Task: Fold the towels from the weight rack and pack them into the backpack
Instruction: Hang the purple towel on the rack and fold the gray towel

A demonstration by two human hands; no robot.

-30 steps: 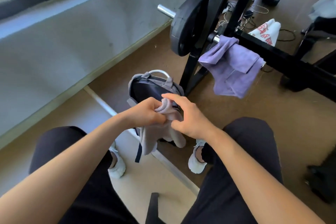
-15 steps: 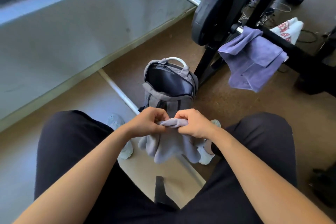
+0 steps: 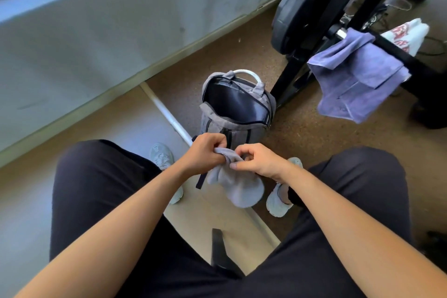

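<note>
I had the left hand pinched on the top edge of the grey towel, fingers curled tight around the cloth. The right hand gripped the same edge just beside it, thumb and forefinger nipping the fold. The towel hung bunched below my fingertips, between my knees. Just beyond the knuckles the backpack stood upright on the floor, unzipped and gaping. Further off, past my right fingers, a purple towel draped over the rack.
</note>
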